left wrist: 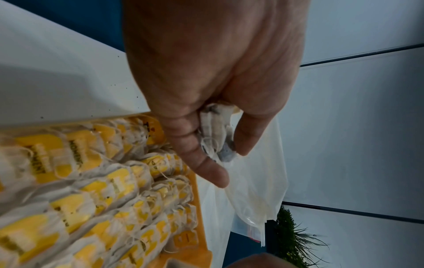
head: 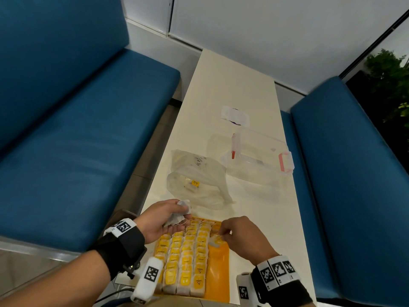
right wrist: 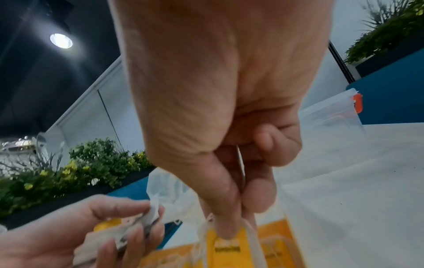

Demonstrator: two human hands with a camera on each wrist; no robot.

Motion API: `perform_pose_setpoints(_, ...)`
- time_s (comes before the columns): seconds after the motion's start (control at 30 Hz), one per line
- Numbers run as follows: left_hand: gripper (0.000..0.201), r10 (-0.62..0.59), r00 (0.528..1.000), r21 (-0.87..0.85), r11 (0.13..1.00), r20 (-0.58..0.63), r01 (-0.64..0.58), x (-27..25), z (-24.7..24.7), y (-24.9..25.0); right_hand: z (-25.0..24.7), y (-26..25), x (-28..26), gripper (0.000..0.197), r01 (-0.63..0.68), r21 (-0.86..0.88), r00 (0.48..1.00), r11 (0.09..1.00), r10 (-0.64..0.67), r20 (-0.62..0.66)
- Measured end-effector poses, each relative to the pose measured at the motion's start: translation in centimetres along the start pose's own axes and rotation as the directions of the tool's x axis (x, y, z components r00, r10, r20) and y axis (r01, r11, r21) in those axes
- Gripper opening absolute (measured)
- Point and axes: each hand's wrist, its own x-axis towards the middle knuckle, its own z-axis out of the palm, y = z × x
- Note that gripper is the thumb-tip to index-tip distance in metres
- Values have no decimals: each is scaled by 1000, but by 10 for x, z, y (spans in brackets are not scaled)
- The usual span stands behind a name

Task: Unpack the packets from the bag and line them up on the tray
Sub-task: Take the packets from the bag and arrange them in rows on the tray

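An orange tray (head: 219, 271) at the table's near edge carries several rows of white tea-bag packets with yellow tags (head: 186, 258). My left hand (head: 163, 218) hovers over the tray's far-left corner and grips a small bunch of packets (head: 179, 214) (left wrist: 216, 134). My right hand (head: 241, 235) is over the tray's right column and pinches one packet (head: 215, 240) (right wrist: 227, 243) between thumb and fingers. Beyond the tray lies the clear plastic bag (head: 199, 180), crumpled, with a yellow-tagged packet (head: 195, 184) showing inside.
A clear lidded box with red clips (head: 261, 156) stands on the white table (head: 232, 85) right of the bag. A small white wrapper (head: 235, 116) lies farther back. Blue benches (head: 77, 140) flank the table on both sides. Plants (head: 389, 85) stand at far right.
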Motion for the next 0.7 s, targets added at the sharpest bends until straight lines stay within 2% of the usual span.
perform_pose_setpoints(0.1, 29, -2, 1000, -3, 1000, 1, 2, 0, -1, -1, 7, 1, 6, 25, -5, -109, 995, 994, 16, 100)
perform_pose_setpoints(0.2, 29, 1, 1000, -4, 1000, 5, -1, 1, -2, -1, 15, 3, 16, 27, -3, -181, 989, 983, 30, 144)
perform_pose_setpoints(0.37, 27, 4, 1000, -13, 1000, 15, -4, 2, -2, 0, 25, 7, 30, 28, -42, -216, 996, 975, 58, 67)
perform_pose_setpoints(0.57, 28, 3, 1000, -13, 1000, 10, -3, 3, -4, -1, 36, 11, 32, 21, -68, -261, 997, 963, 55, -57)
perform_pose_setpoints(0.7, 29, -2, 1000, -17, 1000, 16, 3, 4, -5, -1, 39, 12, 33, 20, -94, -235, 992, 967, 71, -108)
